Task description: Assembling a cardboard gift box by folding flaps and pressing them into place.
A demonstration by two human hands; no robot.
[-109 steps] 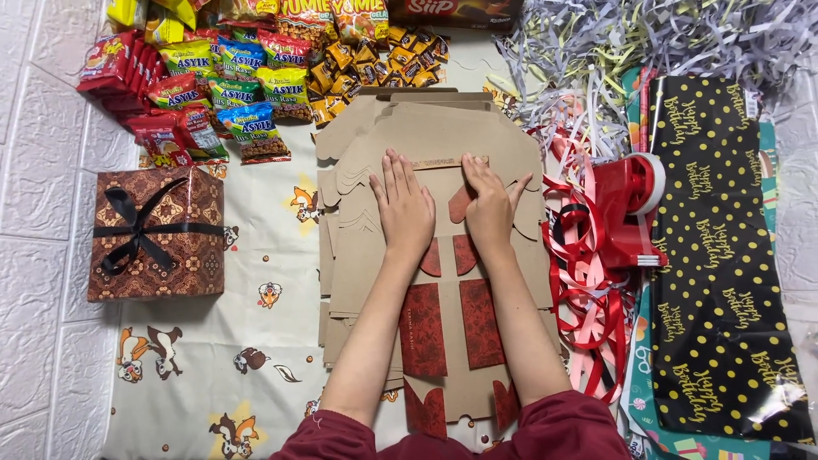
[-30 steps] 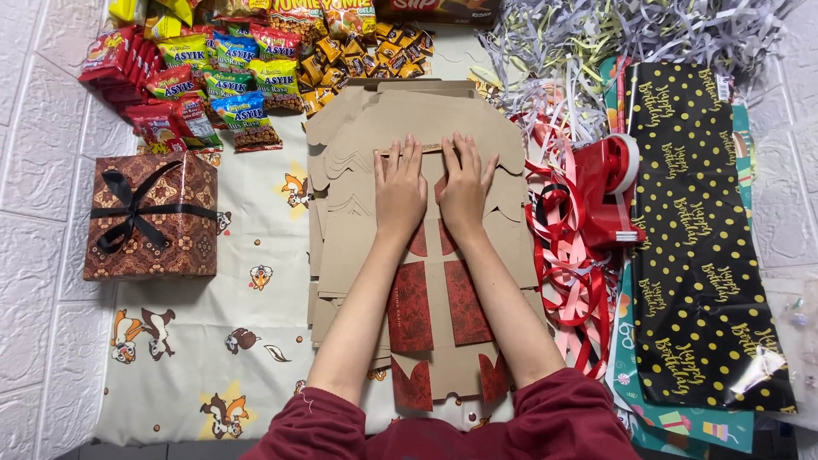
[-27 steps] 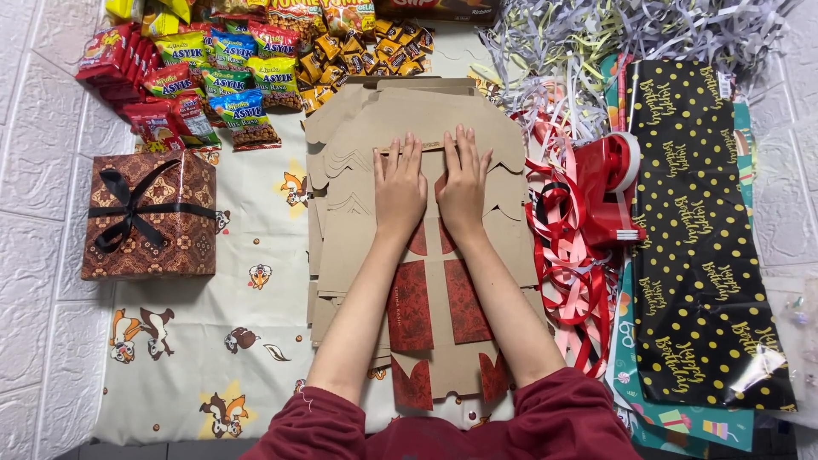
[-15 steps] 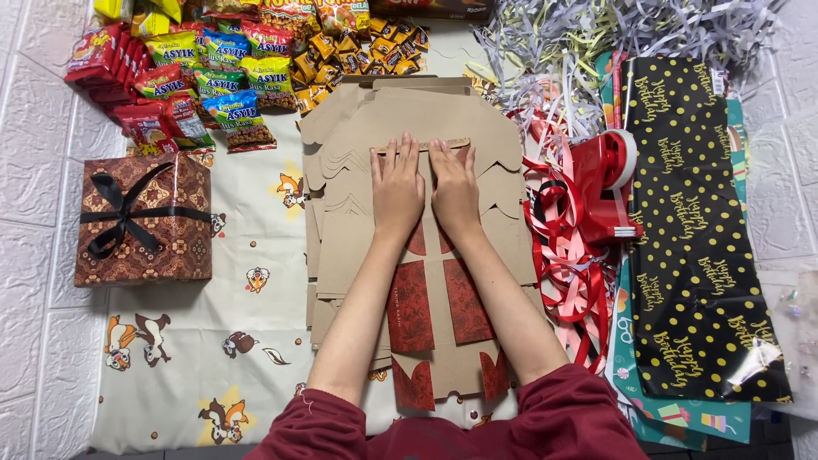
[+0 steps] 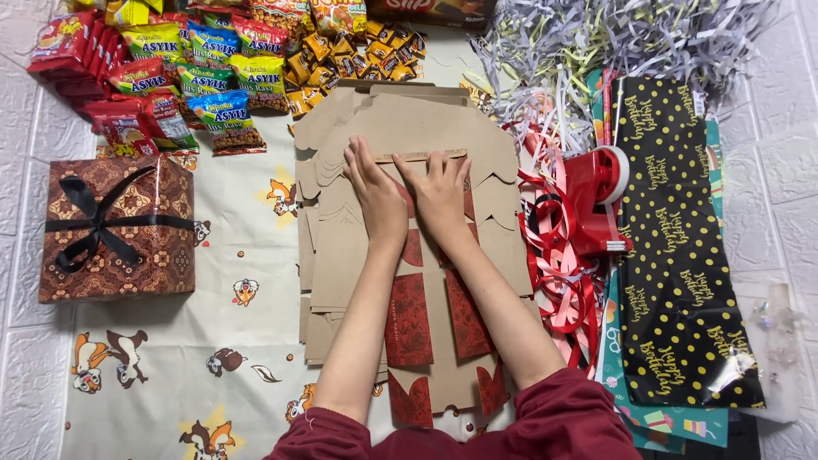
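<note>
While both palms press flat, the person's hands rest side by side on a stack of brown cardboard cutouts (image 5: pixel 409 128).

Left hand (image 5: pixel 377 194) and right hand (image 5: pixel 440 196) lie with fingers extended and close together, gripping nothing; the stack sits mid-cloth between a wrapped gift box (image 5: pixel 118 230) and a red tape dispenser (image 5: pixel 596 200).

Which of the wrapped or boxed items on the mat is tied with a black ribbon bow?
The brown patterned gift box at the left of the mat; it alone carries a black bow. The snack packets above it are loose and untied.
</note>
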